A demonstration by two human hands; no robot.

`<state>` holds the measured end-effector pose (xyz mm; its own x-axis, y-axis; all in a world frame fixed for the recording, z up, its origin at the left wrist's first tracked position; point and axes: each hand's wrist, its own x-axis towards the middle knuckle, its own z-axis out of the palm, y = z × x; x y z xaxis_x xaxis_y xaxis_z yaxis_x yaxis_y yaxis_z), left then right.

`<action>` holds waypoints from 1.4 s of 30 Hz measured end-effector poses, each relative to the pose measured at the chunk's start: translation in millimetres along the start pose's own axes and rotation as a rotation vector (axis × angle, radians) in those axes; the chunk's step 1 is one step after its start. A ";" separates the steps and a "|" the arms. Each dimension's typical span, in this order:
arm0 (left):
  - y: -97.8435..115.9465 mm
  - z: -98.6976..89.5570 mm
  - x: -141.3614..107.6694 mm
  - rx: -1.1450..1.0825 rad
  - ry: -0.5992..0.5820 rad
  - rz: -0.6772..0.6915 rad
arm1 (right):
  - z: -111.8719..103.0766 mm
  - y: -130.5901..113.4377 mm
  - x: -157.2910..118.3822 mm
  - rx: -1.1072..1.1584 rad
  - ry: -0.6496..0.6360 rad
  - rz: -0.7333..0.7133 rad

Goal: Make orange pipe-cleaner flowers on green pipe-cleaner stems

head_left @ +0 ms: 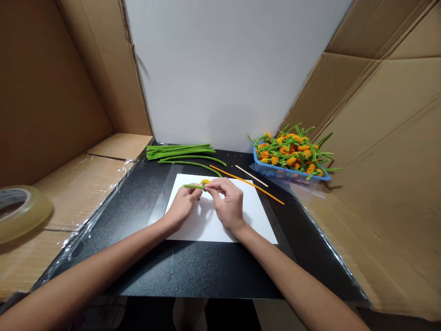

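Above a white sheet of paper (pixel 220 227), both my hands meet at a small orange pipe-cleaner pumpkin (pixel 206 182) with a green pipe-cleaner stem (pixel 193 186). My left hand (pixel 182 202) is closed around the lower left side of the piece, its fingers partly hidden. With thumb and forefinger, my right hand (pixel 228 200) pinches the green part at the pumpkin. The green stem points left across the left fingers. Beyond the paper lie a loose orange pipe cleaner (pixel 248 183) and a pale wooden stick (pixel 251 175).
A bundle of green pipe cleaners (pixel 179 151) lies at the back left, with loose green ones beside it. At the back right, a blue basket (pixel 289 173) is heaped with orange and green pieces. A tape roll (pixel 39 214) rests on cardboard at left. Cardboard walls flank the black table (pixel 193 271).
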<state>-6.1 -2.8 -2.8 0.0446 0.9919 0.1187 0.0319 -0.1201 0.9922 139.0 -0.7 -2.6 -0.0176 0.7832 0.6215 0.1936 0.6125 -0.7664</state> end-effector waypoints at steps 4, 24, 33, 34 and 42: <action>9.7 -11.7 4.4 -0.084 -0.252 -0.206 | -3.7 -2.3 0.9 -0.113 -0.074 -0.124; -9.3 0.6 1.4 0.137 0.070 0.155 | 2.1 8.1 4.8 0.291 -0.045 0.345; -8.1 -1.9 4.1 0.008 0.089 0.097 | -2.2 11.8 8.5 0.220 -0.067 0.345; -8.2 -1.2 3.9 -0.017 0.088 0.099 | -2.8 10.6 8.5 0.168 -0.074 0.315; -11.4 1.1 1.9 -0.044 0.090 0.131 | -5.5 4.6 7.8 -0.063 -0.163 0.139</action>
<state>-5.3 0.4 -13.9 -0.0442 0.9677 0.2481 -0.0120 -0.2489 0.9685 145.2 7.7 -0.4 -0.1441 0.8695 0.4724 0.2656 0.4938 -0.8280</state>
